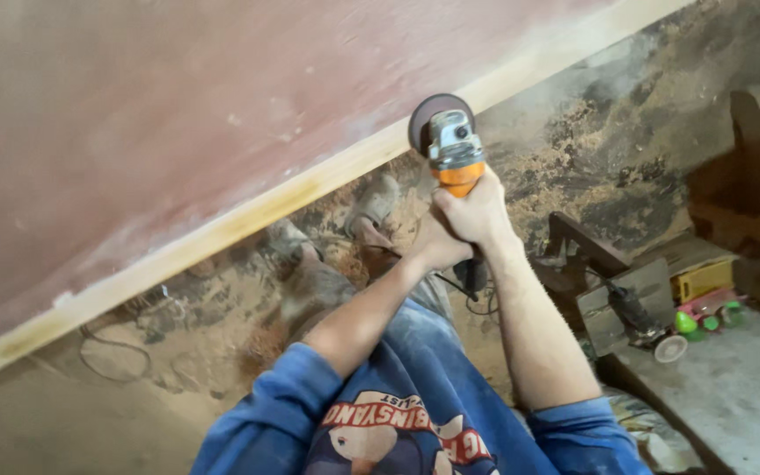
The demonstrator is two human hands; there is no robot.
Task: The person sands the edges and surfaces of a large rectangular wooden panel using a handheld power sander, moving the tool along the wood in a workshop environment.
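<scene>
Both of my hands grip an orange angle grinder [456,151] with a grey metal head. My right hand [478,211] wraps its orange body from the right. My left hand [431,246] holds it just below and to the left. The dark sanding disc [428,117] presses against the pale wooden edge [310,186] of a large reddish-brown board [178,105]. A fine dust haze hangs near the disc.
The floor [573,132] below is covered in sawdust. My dusty shoes [371,207] stand under the board. A black cable [112,356] loops at the left. At the right lie another power tool [639,317], a yellow box [701,280] and dark wooden furniture parts [749,176].
</scene>
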